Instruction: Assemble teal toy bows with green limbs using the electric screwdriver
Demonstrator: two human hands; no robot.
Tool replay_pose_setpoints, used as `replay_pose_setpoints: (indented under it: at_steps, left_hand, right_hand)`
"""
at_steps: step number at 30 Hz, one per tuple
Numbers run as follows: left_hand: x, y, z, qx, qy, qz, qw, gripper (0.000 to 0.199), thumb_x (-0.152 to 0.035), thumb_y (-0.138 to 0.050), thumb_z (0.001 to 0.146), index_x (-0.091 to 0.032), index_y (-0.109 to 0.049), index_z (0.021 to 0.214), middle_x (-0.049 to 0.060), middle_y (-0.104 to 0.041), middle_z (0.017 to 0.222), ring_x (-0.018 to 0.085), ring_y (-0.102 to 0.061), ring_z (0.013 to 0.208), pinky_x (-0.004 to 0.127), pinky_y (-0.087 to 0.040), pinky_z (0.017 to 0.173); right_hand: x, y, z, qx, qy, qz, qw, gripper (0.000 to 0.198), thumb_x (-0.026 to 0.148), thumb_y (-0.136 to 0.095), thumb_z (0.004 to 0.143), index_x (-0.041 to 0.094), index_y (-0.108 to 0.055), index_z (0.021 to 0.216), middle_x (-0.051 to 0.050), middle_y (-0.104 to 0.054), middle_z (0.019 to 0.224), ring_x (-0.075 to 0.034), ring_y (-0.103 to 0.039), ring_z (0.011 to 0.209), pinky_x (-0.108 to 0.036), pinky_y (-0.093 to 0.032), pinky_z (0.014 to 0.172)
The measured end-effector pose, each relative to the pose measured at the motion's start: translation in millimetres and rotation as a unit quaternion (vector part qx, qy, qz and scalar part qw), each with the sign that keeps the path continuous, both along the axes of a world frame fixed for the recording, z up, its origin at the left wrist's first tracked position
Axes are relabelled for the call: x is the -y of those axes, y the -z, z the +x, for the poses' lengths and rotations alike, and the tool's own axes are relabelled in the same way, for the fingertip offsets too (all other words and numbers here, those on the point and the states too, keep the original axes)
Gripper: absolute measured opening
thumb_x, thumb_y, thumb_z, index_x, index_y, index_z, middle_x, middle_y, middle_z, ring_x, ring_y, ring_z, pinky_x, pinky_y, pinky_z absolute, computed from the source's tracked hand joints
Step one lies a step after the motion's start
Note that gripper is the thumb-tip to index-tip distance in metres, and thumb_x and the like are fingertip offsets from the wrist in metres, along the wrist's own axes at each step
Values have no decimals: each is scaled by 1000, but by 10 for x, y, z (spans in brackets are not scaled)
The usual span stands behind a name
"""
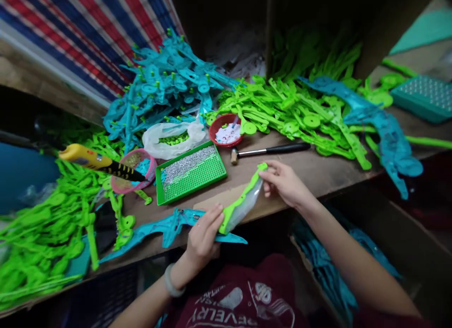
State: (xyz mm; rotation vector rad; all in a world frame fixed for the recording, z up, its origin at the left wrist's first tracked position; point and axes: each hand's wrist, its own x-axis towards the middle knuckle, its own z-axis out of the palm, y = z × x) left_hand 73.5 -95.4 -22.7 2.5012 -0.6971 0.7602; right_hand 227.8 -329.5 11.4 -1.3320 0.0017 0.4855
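Note:
A curved plastic piece with a bright green edge and a clear, translucent blade [243,205] is stretched between my two hands. My left hand [204,234] grips its lower end, fingers closed around the green edge. At the upper end my right hand [280,180] pinches the tip between thumb and fingers. Beneath my left hand a long blue plastic part [173,227] lies along the table's front edge, partly covered by that hand. Just beyond my hands are a green perforated tray [187,191] of small silvery pieces and a hammer [268,151] with a black handle.
A yellow-and-black power screwdriver [95,162] hangs at the left over a pink basket [151,172]. Behind are a white bag [151,139] of green bits, a red bowl [215,132], a blue parts heap [158,83] and a green parts heap [293,111]. More green parts [45,229] pile up left.

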Motion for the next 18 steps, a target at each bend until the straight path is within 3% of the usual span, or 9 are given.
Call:
replay_pose_setpoints:
  at_steps: [3,5,7,9,12,15,18]
  left_hand:
    - [154,100,53,-36,19,57,998,52,-32,-53,100,-4,-44,143,23,-61,136,32,-51,136,47,-54,106]
    - [221,43,37,-51,15,94,994,55,-38,-52,100,0,-46,139,24,-59,138,34,-47,139,47,-51,108]
    - [221,-87,31,-61,8,104,993,57,-45,-49,100,0,-49,136,23,-57,140,33,-46,139,47,-49,109]
    - [125,-241,100,-74,13,95,993,53,-47,-42,102,-5,-54,132,19,-58,141,30,-48,138,46,-45,112]
    - [-186,-384,454,-96,-11,89,991,37,-34,-37,105,-13,-63,120,13,-66,131,24,-58,127,44,-42,113]
    - [-543,-353,1033,-110,-54,94,988,34,-29,-39,104,-12,-66,115,13,-70,123,25,-64,116,43,-46,106]
    - [-784,-234,1503,-89,-60,67,992,33,-37,-51,100,-19,-63,124,8,-68,129,23,-63,118,40,-44,107]
  right_hand:
    - [238,20,181,87,-14,-209,974,44,42,-72,76,16,-63,110,2,-61,68,-12,-52,43,-27,-46,40]
    - [303,-171,334,234,24,-349,907,34,41,-68,79,17,-69,102,-4,-65,78,-15,-57,53,-30,-49,50]
    - [161,-479,498,379,77,-409,827,27,40,-66,82,17,-70,96,-6,-66,82,-17,-59,64,-33,-51,62]
    - [-241,-792,635,463,58,-383,797,25,39,-64,86,18,-70,98,-5,-66,83,-17,-59,68,-34,-51,68]
    - [-1207,-1061,763,501,-142,-262,813,29,40,-66,87,17,-68,105,-8,-68,97,-19,-64,83,-35,-53,75]
    - [-2265,-1066,804,475,-330,-133,805,66,45,-77,77,17,-53,132,-15,-57,137,-25,-57,120,-39,-54,92]
    - [-3095,-954,773,423,-457,-40,781,66,43,-76,79,22,-48,134,-9,-54,143,-22,-55,124,-34,-52,98]
